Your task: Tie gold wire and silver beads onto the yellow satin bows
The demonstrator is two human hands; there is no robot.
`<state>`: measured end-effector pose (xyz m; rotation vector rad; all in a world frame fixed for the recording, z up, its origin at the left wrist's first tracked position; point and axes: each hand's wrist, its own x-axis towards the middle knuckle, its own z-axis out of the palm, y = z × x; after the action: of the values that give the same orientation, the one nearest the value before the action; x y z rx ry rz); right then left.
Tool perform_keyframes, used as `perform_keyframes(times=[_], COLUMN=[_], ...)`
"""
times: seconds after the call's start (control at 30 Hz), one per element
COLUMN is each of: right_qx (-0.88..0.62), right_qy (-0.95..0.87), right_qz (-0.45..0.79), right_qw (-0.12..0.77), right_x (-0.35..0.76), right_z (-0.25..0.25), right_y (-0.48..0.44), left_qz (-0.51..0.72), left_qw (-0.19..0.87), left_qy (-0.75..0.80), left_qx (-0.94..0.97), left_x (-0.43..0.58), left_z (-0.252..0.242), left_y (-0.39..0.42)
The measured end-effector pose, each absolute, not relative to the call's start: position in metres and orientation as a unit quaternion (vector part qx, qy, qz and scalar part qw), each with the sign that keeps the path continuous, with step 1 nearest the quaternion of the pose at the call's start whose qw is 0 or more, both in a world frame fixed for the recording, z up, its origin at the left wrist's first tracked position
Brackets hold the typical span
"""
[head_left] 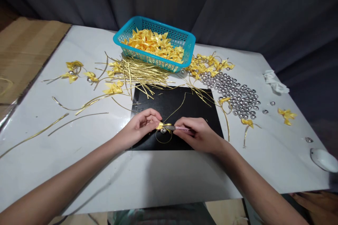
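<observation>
Over the black mat (203,107), my left hand (142,123) pinches a yellow ribbon bow (159,126) between thumb and fingers. My right hand (199,133) grips a small pink-handled tool (182,128), whose dark metal tip meets the bow from the right; its exact kind does not show clearly. A silver heart-shaped bead (163,130) hangs just under the tool's tip. Below it curves a loop of thin gold cord (163,142), and one cord end rises away toward the back of the mat.
Behind the mat stands a turquoise basket (155,57) of yellow bows, with a bundle of gold cords (142,72) before it. Silver beads (237,95) are heaped at right. Finished-looking bow pieces (114,87) and loose cords lie left. A white object (323,160) sits near the right edge.
</observation>
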<state>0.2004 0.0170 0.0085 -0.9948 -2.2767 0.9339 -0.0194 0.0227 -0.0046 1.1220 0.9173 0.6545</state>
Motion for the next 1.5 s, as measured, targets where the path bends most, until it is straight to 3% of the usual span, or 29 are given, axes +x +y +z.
perform_keyframes(times=[0.9, 1.5], right_qx=[-0.378, -0.371], right_qy=[-0.809, -0.822], right_qz=[0.351, 0.349], right_qw=[0.282, 0.255], right_x=[0.2068, 0.2008], right_z=[0.01, 0.0129], right_y=[0.0188, 0.0184], left_qz=[0.3, 0.298], left_qw=[0.697, 0.696], left_qy=[0.426, 0.418], left_qx=[0.492, 0.503], left_x=[-0.02, -0.0195], left_z=[-0.001, -0.0012], left_y=[0.0227, 0.0219])
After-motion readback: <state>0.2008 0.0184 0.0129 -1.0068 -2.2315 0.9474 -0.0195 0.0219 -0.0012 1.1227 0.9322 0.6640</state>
